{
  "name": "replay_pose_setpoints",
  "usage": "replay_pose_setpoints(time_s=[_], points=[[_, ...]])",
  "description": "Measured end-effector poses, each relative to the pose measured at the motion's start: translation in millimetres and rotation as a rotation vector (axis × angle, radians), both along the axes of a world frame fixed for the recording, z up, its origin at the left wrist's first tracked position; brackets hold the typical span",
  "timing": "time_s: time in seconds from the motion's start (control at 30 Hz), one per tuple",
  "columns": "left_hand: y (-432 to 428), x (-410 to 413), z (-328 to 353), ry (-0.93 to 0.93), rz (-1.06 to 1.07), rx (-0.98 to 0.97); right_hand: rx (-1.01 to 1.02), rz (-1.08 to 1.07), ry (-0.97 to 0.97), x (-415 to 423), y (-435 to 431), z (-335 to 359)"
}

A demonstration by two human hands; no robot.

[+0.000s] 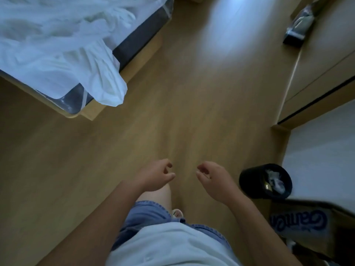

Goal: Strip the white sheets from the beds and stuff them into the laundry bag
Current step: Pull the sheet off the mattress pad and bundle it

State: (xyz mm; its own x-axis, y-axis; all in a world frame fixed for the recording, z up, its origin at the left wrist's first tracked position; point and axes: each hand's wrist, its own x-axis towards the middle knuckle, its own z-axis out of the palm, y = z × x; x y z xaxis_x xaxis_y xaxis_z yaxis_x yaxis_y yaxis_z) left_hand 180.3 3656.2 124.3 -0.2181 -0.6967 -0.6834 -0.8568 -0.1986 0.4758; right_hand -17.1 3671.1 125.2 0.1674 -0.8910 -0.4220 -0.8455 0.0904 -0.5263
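White sheet (63, 54) lies crumpled on the bed (90, 111), one corner hanging over its edge. Our left hand (153, 175) and right hand (215, 179) hover above the wooden floor (172, 112), fingers loosely curled, gripping nothing.

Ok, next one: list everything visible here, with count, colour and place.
white sheet: one, white, crumpled on the bed, corner hanging off its near corner
bed: one, dark mattress side, light wood frame, upper left
floor: one, light brown wood, centre
waste bin: one, black, scraps inside, lower right
cardboard box: one, brown with blue lettering, bottom right
cabinet: one, light wood, right side
dark package: one, dark, upper right by the cabinet
shorts: one, blue, bottom centre
shirt: one, white, bottom edge
left hand: one, empty, fingers loosely curled, bottom centre
right hand: one, empty, fingers loosely curled, beside the left
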Motion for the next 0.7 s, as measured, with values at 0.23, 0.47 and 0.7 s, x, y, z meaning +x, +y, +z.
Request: replay_pose_setpoints(time_s=[0.23, 0.47, 0.7], points=[[-185, -19, -23, 0.013, -0.002, 0.056, 0.030, 0.048, 0.047, -25, -184, -18], [-416, -73, -7, -0.046, -0.189, -0.036, -0.039, -0.023, 0.007, -48, -391, 8], [-601, -150, -13, 0.057, -0.152, 0.018, 0.045, -0.126, -0.057, -116, -556, -8]])
